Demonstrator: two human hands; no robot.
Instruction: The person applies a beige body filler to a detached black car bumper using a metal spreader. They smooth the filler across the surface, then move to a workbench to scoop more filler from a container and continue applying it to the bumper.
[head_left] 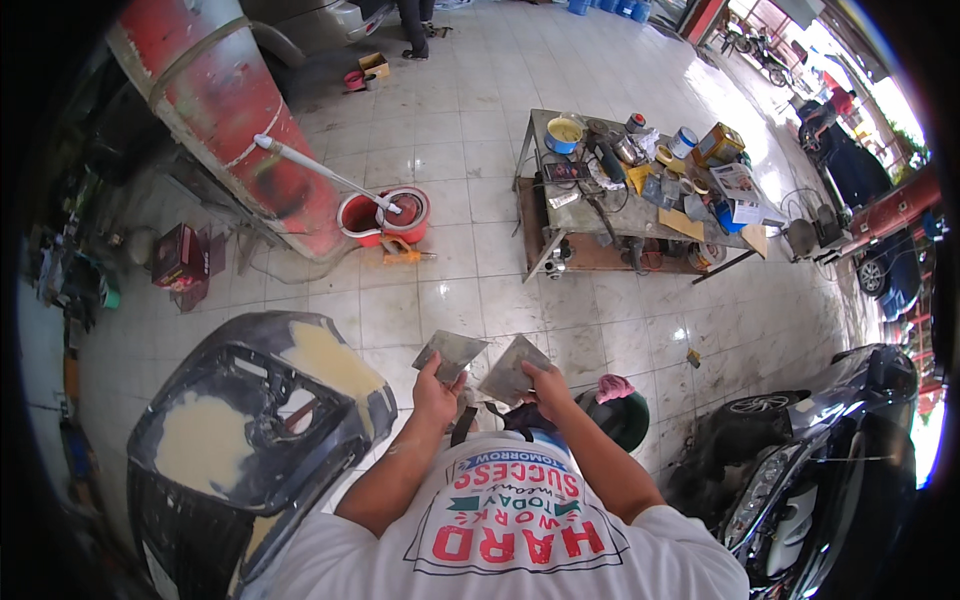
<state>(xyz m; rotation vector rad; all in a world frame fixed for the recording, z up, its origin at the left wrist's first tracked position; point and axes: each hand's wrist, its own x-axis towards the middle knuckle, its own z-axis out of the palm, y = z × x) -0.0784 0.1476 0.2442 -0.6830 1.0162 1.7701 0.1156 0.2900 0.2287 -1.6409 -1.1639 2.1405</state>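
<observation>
My left hand (434, 398) is closed around a flat grey putty spreader (455, 349), its blade pointing up and away from me. In my right hand (547, 390) is a second grey putty spreader (513, 368), tilted toward the left one. A narrow gap separates the two blades, and both are held in front of my waist. Left of me stands a dark car bumper (270, 400) with large smooth patches of cream-coloured filler (205, 440). Whether any putty sits on the spreaders is too small to tell.
A cluttered worktable (575, 215) with cans, tools and paper stands ahead right. Red buckets (408, 218) sit by a red pillar (225, 110). Close on my right are a dark green tub (625, 420) with a pink cloth (614, 387) and a dark car (790, 490). Other people are far off.
</observation>
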